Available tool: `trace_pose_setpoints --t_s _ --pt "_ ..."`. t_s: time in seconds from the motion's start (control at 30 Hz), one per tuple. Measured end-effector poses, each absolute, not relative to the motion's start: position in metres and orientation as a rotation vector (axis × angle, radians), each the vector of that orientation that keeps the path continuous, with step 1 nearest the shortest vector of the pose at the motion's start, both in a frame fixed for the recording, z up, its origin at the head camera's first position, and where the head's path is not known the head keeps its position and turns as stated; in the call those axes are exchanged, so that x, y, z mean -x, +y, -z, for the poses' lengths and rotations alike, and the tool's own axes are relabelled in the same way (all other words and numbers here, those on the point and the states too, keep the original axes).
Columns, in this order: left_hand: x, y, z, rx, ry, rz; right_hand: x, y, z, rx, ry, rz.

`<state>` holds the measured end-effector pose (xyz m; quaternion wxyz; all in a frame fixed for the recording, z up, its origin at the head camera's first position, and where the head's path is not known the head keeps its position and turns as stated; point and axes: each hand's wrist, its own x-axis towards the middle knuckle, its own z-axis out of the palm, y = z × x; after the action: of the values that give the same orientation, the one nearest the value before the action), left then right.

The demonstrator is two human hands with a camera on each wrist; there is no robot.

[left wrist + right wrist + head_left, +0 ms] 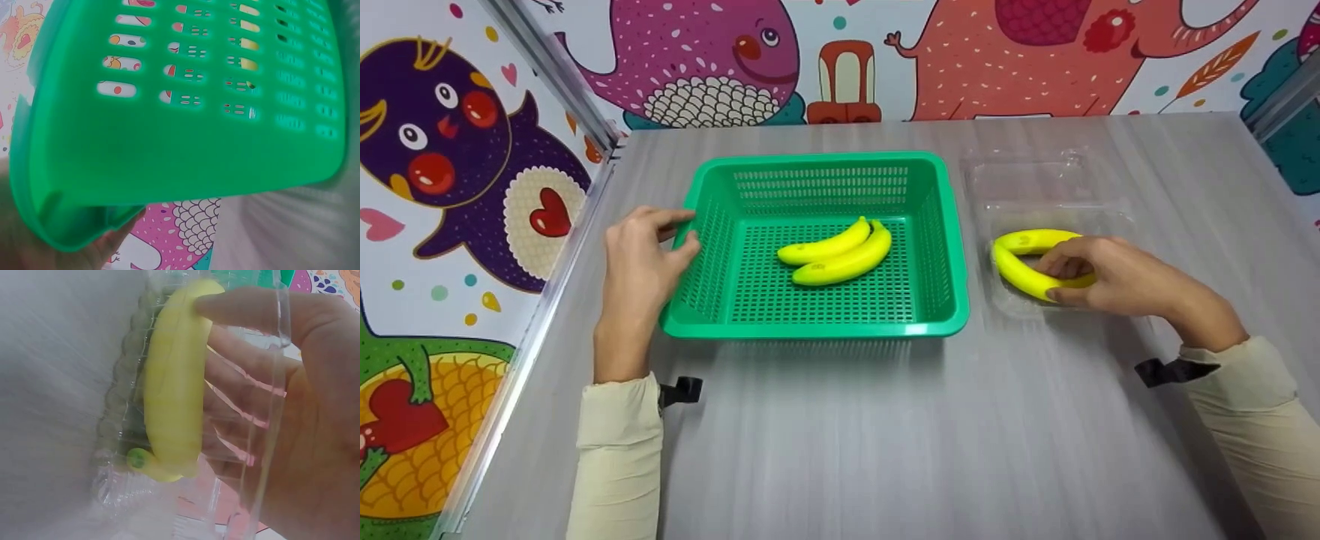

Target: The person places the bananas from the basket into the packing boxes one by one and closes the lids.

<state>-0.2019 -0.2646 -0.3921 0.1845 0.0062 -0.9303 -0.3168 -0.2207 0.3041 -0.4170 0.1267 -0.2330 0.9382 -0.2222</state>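
A green plastic basket (817, 330) stands mid-table with two yellow bananas (847, 266) lying side by side on its slotted floor. My left hand (641, 262) holds the basket's left rim, its thumb and fingertips bent over the edge. The left wrist view shows the basket's slotted wall (169, 152) close up. To the right, a clear plastic clamshell box (1005, 304) lies with its lid folded back, holding two more bananas. My right hand (1132, 277) pinches the nearer banana (1024, 279), thumb on its near side and fingers between the two. Behind it lies the farther banana (1035, 240).
The box's clear lid (1027, 180) lies toward the back of the grey table (840, 435). Cartoon-printed panels (855, 22) stand along the back and left, with a metal frame strip (532, 360) at the left edge.
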Motion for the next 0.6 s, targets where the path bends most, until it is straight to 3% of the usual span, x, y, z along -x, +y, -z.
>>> trace_pose_setpoints --t_s 0.6 --pt "0.2019 -0.2657 0.391 -0.032 -2.637 0.899 0.2214 0.3015 0.4141 0.694 2.749 0.676"
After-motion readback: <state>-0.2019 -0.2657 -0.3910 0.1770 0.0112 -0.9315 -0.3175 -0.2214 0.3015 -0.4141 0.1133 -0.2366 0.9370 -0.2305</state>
